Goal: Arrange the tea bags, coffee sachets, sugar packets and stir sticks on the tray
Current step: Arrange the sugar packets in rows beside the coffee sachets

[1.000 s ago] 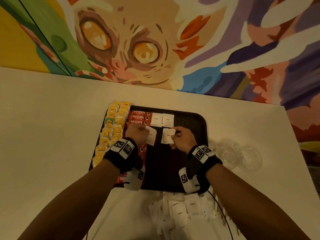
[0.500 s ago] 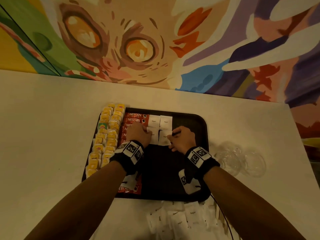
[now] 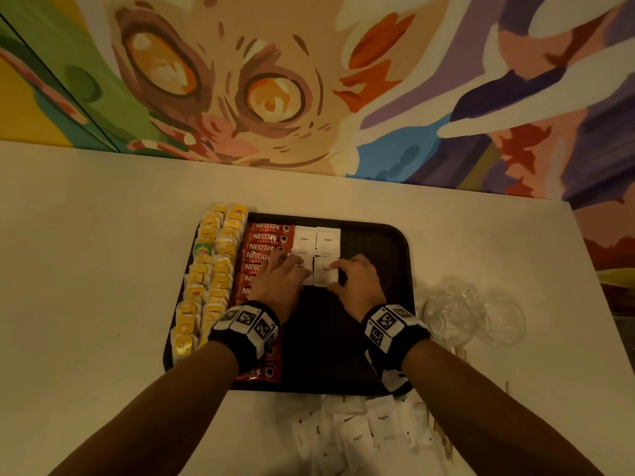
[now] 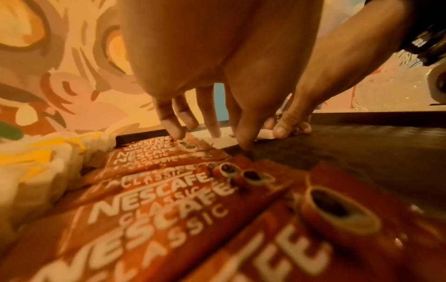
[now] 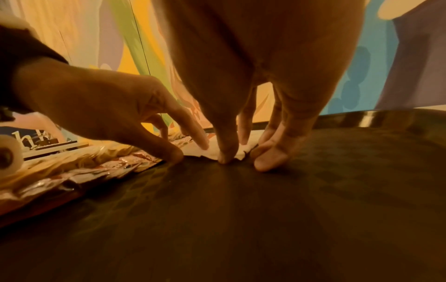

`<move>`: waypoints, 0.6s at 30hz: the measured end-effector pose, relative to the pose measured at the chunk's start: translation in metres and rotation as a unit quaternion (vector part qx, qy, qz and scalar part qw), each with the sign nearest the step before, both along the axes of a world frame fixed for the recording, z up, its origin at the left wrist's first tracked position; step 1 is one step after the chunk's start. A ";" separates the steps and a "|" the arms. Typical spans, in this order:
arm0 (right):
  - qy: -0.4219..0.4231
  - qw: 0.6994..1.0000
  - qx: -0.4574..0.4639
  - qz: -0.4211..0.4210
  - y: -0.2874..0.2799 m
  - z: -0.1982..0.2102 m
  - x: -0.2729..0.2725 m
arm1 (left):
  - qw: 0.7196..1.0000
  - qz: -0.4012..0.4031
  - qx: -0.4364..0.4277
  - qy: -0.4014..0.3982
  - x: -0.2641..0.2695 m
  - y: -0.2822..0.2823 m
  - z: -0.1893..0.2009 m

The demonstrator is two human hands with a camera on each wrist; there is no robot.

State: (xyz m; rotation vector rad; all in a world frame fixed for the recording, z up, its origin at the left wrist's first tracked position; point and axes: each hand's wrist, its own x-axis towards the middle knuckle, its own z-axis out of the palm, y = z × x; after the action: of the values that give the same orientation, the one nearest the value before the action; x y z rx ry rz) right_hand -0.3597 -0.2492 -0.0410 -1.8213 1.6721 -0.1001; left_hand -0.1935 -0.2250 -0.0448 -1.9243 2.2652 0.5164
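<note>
A dark tray (image 3: 372,245) lies on the white table. Yellow tea bags (image 3: 213,269) fill its left side in two columns. Red coffee sachets (image 3: 268,235) form a column beside them. Two white sugar packets (image 3: 316,240) lie side by side at the tray's far end. Just below them lie two more. My left hand (image 3: 292,266) presses fingertips on the left packet (image 3: 308,274). My right hand (image 3: 338,276) touches the right packet (image 3: 323,269) at its right edge and near corner with thumb and fingertips (image 5: 224,158). Both packets lie flat on the tray.
A loose pile of sugar packets (image 3: 357,438) lies on the table in front of the tray, with thin stir sticks (image 3: 438,431) at its right. Clear plastic cups (image 3: 474,317) lie right of the tray. A painted wall rises behind the table.
Both hands slid the two lower sugar packets away from me and together, so they now sit close under the far pair. The right packet went from held to lying flat.
</note>
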 end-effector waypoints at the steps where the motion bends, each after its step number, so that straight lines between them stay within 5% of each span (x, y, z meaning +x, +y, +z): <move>1: -0.001 1.000 -0.001 0.001 0.000 0.000 0.000 | 1.000 -0.003 -0.001 0.002 0.000 0.001 -0.001; 8: -0.030 1.000 0.006 -0.001 0.003 0.001 -0.002 | 0.999 -0.009 -0.015 0.038 0.002 0.003 0.002; 13: -0.072 0.996 -0.046 0.001 0.026 0.011 -0.018 | 0.983 0.022 -0.106 0.151 -0.001 0.023 0.016; 18: -0.105 0.993 -0.031 0.054 0.070 0.017 -0.049 | 0.976 0.019 -0.082 0.202 -0.008 0.061 0.033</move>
State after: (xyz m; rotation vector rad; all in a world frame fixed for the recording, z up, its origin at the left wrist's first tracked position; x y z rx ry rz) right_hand -0.4086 -0.1793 -0.0236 -1.8744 1.4365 -0.2896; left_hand -0.2011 -0.1642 -0.0122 -2.1036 2.5897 0.8146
